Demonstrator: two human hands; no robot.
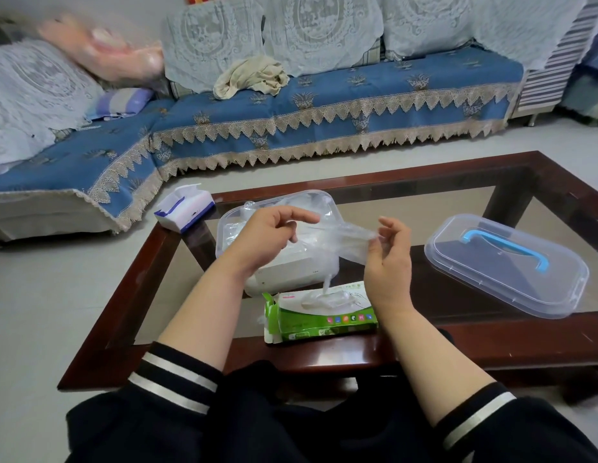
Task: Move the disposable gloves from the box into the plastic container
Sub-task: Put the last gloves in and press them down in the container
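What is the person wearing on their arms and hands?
Both hands, left hand and right hand, are bare: no gloves, rings or watch visible. The forearms are bare too. Dark sleeves are pushed up, each with a cuff carrying two pale stripes; the right cuff matches.

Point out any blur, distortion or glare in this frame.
Head view: motion blur smears a pinkish shape at top left; wide-angle bending curves the dark wooden glass-topped table; soft daylight, no harsh shadows; the clear plastic lid with blue handle stays sharp.
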